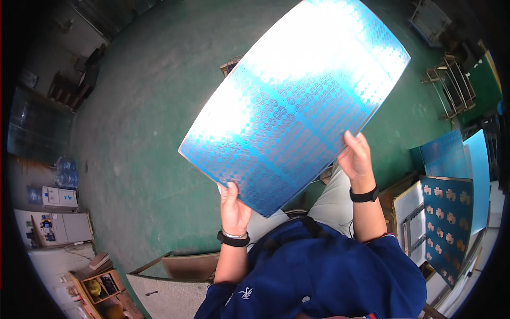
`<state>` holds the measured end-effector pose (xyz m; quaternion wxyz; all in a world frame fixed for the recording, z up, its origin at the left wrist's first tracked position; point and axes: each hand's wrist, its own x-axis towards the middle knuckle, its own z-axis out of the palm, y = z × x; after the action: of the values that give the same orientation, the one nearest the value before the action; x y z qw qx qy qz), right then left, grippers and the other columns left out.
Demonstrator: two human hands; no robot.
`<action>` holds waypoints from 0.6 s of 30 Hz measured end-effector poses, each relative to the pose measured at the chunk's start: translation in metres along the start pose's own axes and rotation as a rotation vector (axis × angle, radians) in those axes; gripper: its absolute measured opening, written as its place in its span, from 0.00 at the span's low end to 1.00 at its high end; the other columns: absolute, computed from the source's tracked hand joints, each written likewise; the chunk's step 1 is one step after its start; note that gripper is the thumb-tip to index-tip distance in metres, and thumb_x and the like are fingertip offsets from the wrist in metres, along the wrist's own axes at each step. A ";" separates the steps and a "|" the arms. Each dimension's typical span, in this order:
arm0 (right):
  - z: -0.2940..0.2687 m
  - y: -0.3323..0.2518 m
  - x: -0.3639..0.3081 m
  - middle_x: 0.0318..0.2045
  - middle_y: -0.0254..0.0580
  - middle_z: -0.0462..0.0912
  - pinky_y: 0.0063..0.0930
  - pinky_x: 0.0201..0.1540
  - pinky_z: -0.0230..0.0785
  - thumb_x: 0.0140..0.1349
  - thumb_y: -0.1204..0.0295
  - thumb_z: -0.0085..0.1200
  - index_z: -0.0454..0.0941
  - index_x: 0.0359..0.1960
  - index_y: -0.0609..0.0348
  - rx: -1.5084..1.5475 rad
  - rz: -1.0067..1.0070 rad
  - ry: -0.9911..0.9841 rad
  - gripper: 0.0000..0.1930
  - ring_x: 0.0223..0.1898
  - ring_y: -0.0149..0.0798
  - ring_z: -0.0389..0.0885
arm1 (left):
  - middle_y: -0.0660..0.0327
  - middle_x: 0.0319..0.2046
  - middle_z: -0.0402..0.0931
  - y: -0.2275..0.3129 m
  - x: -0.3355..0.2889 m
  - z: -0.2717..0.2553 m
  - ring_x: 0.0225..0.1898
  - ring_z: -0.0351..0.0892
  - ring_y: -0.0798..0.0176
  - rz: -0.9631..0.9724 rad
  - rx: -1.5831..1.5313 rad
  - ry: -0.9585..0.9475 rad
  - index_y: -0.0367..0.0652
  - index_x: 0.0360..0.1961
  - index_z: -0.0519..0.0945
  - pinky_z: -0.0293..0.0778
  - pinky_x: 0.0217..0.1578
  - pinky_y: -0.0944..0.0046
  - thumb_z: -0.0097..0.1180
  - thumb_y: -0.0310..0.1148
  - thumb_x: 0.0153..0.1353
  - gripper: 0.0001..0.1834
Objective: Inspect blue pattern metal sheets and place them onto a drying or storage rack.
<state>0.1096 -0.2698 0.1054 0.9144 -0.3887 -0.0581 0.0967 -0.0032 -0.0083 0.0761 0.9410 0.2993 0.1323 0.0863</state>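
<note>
Both hands hold a large, shiny blue sheet (pixel 281 122) patterned with rows of small repeated shapes. It is tilted in front of me, and bright glare washes out its upper part. My left hand (pixel 234 210) grips the lower-left edge, its thumb lying on the face. On the right edge, my right hand (pixel 356 156) pinches the sheet, thumb on top as well. The fingers of both hands are mostly hidden behind the sheet. A black band circles each wrist.
More sheets stand at right: a dark one with copper-coloured shapes (pixel 448 223) and a plain light-blue one (pixel 478 175). Farther back is a metal rack (pixel 451 87). At lower left are a wooden shelf box (pixel 101 287) and a pale tabletop (pixel 164 295). Water bottles (pixel 66 173) stand at far left.
</note>
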 end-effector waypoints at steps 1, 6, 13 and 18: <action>-0.006 -0.008 0.002 0.50 0.43 0.73 0.38 0.53 0.67 0.64 0.72 0.43 0.65 0.54 0.61 -0.003 -0.001 0.000 0.16 0.52 0.40 0.72 | 0.63 0.52 0.68 0.004 0.003 -0.004 0.54 0.67 0.60 0.014 0.008 0.040 0.48 0.56 0.65 0.65 0.54 0.51 0.46 0.38 0.65 0.19; -0.043 -0.061 0.005 0.45 0.41 0.75 0.31 0.46 0.70 0.66 0.73 0.39 0.66 0.49 0.62 0.040 -0.324 0.194 0.12 0.45 0.35 0.75 | 0.62 0.48 0.72 0.033 0.005 -0.027 0.49 0.71 0.65 0.132 0.192 0.150 0.43 0.55 0.67 0.68 0.51 0.61 0.45 0.36 0.66 0.18; -0.053 -0.106 -0.021 0.53 0.51 0.71 0.30 0.56 0.64 0.65 0.70 0.42 0.61 0.57 0.74 -0.195 -0.378 0.246 0.22 0.53 0.38 0.72 | 0.62 0.44 0.74 0.065 0.010 -0.057 0.45 0.72 0.67 0.228 0.370 0.170 0.40 0.50 0.71 0.67 0.48 0.64 0.44 0.34 0.66 0.14; -0.062 -0.115 -0.034 0.51 0.52 0.73 0.28 0.54 0.64 0.65 0.64 0.42 0.64 0.55 0.76 -0.419 -0.254 0.206 0.25 0.50 0.38 0.73 | 0.60 0.42 0.75 0.074 0.012 -0.068 0.42 0.73 0.69 0.239 0.479 0.281 0.35 0.49 0.71 0.70 0.46 0.68 0.43 0.32 0.66 0.14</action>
<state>0.1032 -0.3990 0.1447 0.8199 -0.5669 -0.0318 -0.0730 -0.0190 0.0914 0.0636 0.7993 0.5112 0.2414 0.2036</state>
